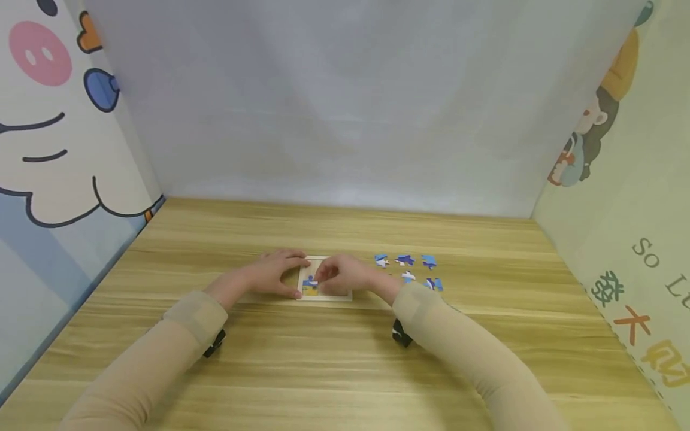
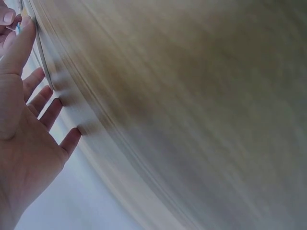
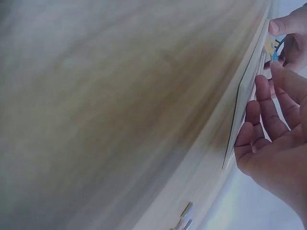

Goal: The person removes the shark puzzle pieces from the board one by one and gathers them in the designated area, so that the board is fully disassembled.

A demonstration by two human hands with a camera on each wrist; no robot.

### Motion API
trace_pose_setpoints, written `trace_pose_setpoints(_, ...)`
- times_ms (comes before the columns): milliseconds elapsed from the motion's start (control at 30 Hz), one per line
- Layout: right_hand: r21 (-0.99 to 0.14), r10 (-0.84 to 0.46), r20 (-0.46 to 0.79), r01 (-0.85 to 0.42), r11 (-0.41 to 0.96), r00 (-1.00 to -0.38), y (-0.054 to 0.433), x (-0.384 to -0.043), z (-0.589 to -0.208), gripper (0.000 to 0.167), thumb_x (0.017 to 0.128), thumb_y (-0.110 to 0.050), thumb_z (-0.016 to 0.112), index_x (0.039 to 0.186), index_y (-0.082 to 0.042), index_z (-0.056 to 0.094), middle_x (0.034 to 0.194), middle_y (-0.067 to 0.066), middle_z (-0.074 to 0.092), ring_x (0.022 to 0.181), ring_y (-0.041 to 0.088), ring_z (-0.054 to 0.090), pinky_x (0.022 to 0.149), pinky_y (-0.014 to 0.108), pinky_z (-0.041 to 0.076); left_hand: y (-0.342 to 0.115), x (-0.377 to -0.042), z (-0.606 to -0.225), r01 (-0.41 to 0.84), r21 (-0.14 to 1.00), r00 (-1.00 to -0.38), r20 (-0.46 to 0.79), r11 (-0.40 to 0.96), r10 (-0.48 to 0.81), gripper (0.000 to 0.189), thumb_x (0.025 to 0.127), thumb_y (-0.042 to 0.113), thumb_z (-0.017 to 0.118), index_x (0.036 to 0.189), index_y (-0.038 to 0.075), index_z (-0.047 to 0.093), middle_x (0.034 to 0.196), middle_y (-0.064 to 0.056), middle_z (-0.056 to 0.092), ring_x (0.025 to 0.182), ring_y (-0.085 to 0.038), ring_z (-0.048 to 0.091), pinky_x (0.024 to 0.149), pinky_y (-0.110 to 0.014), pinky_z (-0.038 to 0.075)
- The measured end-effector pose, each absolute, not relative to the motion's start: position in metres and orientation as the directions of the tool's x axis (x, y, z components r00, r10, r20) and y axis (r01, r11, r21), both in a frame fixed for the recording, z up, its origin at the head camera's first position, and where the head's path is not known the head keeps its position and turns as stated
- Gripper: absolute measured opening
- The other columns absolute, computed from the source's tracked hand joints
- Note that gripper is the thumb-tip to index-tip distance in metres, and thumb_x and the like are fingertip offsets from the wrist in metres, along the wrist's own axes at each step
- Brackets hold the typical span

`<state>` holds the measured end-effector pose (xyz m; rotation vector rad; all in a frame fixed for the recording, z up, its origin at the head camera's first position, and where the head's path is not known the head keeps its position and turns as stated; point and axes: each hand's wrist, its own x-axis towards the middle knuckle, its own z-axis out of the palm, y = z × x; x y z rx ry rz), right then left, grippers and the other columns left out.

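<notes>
A shallow wooden puzzle tray point(image 1: 330, 298) lies flat on the table. In its near left corner sits a yellow-and-blue jigsaw section point(image 1: 309, 290). My left hand point(image 1: 277, 273) rests at the tray's left side, thumb by the near corner and index finger at the far one; its fingers look spread and fairly straight in the left wrist view. Over the tray, my right hand point(image 1: 345, 274) pinches a small blue-and-white puzzle piece point(image 3: 275, 56) between thumb and index finger, beside that section. Most of this piece is hidden by the fingers.
Several loose blue, purple and white puzzle pieces point(image 1: 405, 260) lie to the right of the tray, some partly behind my right wrist. A pale wall point(image 1: 345, 120) closes off the back of the wooden table point(image 1: 312, 365), with printed panels at both sides.
</notes>
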<state>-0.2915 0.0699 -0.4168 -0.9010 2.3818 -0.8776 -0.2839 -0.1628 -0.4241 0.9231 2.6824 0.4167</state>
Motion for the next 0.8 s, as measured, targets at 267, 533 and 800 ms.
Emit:
trace_pose_setpoints(267, -0.721, -0.657, -0.168, -0.362, 0.591, -0.735, 0.0628, -0.2896, -0.4191, 0.005, 0.087, -0.012, 0.068, 0.091, -0.01, 0.067, 0.084, -0.002, 0.067, 0.077, 0.007, 0.059, 0.074, 0.02, 0.049, -0.1634, -0.284, -0.4254, 0.538, 0.36, -0.764, -0.173, 0.762, 0.621, 0.077, 0.081, 0.055, 0.066, 0.144, 0.018, 0.04, 0.154, -0.006, 0.027, 0.142, -0.033, 0.019, 0.106, -0.069, 0.014)
trace_pose_setpoints(533, -0.737, -0.634, -0.148, -0.343, 0.583, -0.759, 0.0613, -0.2877, -0.4192, 0.005, 0.086, -0.011, 0.069, 0.09, -0.009, 0.068, 0.081, -0.002, 0.068, 0.072, 0.005, 0.059, 0.068, 0.017, 0.047, -0.1641, -0.2848, -0.425, 0.536, 0.357, -0.767, -0.174, 0.765, 0.618, 0.077, 0.081, 0.055, 0.066, 0.144, 0.018, 0.04, 0.154, -0.006, 0.027, 0.142, -0.034, 0.018, 0.107, -0.069, 0.013)
trace_pose_setpoints(800, -0.744, -0.627, -0.137, -0.338, 0.576, -0.767, 0.0685, -0.2851, -0.4114, 0.008, 0.084, -0.01, 0.07, 0.092, -0.007, 0.069, 0.086, 0.001, 0.07, 0.078, 0.008, 0.062, 0.074, 0.021, 0.051, -0.1634, -0.2839, -0.4249, 0.551, 0.35, -0.762, -0.16, 0.758, 0.628, 0.08, 0.08, 0.058, 0.065, 0.144, 0.018, 0.04, 0.154, -0.007, 0.027, 0.141, -0.036, 0.02, 0.106, -0.069, 0.014)
